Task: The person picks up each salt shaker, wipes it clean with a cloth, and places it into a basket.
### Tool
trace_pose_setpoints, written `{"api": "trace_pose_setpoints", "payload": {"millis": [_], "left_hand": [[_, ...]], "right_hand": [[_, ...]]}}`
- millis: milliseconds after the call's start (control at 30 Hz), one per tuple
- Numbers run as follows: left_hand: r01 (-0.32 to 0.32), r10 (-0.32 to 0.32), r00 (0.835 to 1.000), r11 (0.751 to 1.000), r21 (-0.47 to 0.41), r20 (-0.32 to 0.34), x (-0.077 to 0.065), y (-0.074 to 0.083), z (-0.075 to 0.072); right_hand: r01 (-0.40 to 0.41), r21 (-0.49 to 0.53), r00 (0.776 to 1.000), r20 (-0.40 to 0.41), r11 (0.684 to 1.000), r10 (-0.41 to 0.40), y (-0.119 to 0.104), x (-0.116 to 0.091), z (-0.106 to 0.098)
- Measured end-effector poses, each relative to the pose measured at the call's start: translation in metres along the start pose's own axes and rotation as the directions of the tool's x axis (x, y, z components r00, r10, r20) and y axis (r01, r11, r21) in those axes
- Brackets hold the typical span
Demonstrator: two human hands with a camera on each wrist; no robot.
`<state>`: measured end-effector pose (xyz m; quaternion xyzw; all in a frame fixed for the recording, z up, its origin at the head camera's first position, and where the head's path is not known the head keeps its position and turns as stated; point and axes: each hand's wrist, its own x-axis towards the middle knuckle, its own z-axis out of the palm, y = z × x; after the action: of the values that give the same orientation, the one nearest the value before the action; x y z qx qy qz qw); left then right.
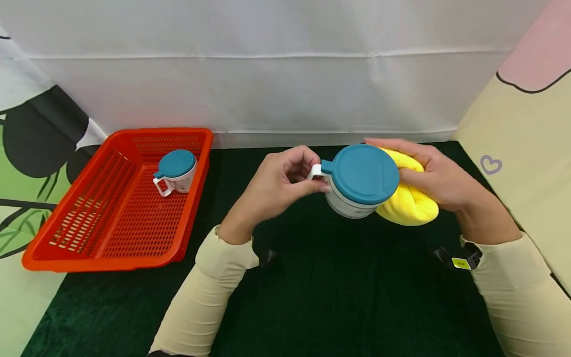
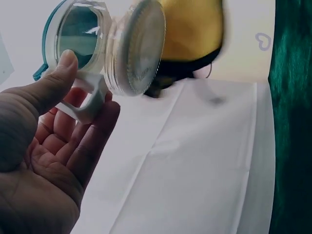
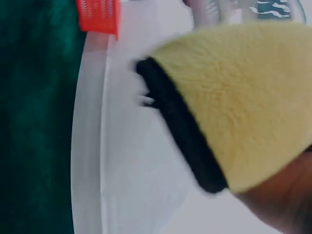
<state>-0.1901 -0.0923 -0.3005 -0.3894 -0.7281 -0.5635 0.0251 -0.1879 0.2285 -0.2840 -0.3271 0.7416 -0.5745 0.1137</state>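
Observation:
A clear glass jar (image 2: 136, 53) with a blue lid (image 1: 366, 173) and a white handle (image 2: 90, 100) is held up above the table. My left hand (image 1: 287, 181) grips that handle between thumb and fingers. On the jar's other side, my right hand (image 1: 430, 171) holds a folded yellow cloth (image 1: 408, 203) against the glass. In the right wrist view the cloth (image 3: 239, 97) shows a black edge and hides most of the right fingers. The jar's ridged base is visible in the left wrist view.
To the left stands a red-orange plastic basket (image 1: 120, 255) with slotted sides. Inside it, near the back right, sits a similar lidded jar (image 1: 180, 181). Dark green fabric (image 1: 330, 297) covers the table, and a white sheet (image 1: 285, 99) hangs behind.

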Motion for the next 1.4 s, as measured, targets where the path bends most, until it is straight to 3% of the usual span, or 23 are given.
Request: {"api": "trace_pose_setpoints", "payload": {"millis": [100,300,400,467,533,667,767,867,967,1167,1333,1400], "left_hand": [[0.004,-0.003,1.0,1.0,-0.02,0.021,0.0,-0.001,0.001],[-0.008,0.01,0.998,1.0,-0.026,0.063,0.004,-0.001,0.004],[-0.028,0.031,0.997,0.999,-0.034,0.073,0.004,0.001,0.003],[-0.036,0.039,0.995,0.999,-0.039,0.092,0.004,0.001,0.003],[-0.035,0.04,0.992,0.998,-0.043,0.117,0.005,-0.001,0.005],[-0.025,0.029,0.989,0.999,-0.031,0.143,0.007,-0.006,0.008],[-0.02,0.023,0.99,1.0,-0.023,0.141,0.009,-0.007,0.008],[-0.016,0.022,0.987,0.999,-0.035,0.157,0.008,-0.009,0.008],[-0.004,0.013,0.982,0.999,-0.048,0.187,0.009,-0.012,0.009],[0.008,0.001,0.979,0.999,-0.043,0.203,0.01,-0.019,0.01],[0.016,0.012,0.968,0.994,-0.11,0.25,0.01,-0.02,0.01],[0.026,0.013,0.962,0.99,-0.138,0.272,0.01,-0.021,0.011]], "right_hand": [[-0.007,-0.073,0.998,0.067,0.997,0.012,-0.001,-0.004,-0.003],[0.102,-0.013,0.992,-0.07,0.995,-0.103,-0.007,-0.004,-0.006],[0.068,-0.024,0.996,0.052,0.997,-0.067,0.001,-0.001,-0.006],[0.028,-0.039,0.987,0.162,0.999,-0.022,0.008,-0.001,-0.007],[0.03,-0.066,0.975,0.222,0.997,-0.015,0.012,-0.001,-0.008],[0.112,-0.01,0.983,0.15,0.994,-0.109,0.007,-0.003,-0.017],[0.122,0.015,0.984,0.131,0.992,-0.123,0.006,-0.001,-0.02],[0.077,0.01,0.964,0.254,0.997,-0.077,0.014,0.004,-0.02],[0.063,-0.006,0.928,0.369,0.998,-0.056,0.02,0.007,-0.023],[0.148,0.06,0.913,0.374,0.987,-0.16,0.012,0.009,-0.033],[0.055,0.009,0.876,0.48,0.998,-0.052,0.017,0.017,-0.026],[0.058,0.0,0.861,0.506,0.998,-0.05,0.018,0.018,-0.027]]}}
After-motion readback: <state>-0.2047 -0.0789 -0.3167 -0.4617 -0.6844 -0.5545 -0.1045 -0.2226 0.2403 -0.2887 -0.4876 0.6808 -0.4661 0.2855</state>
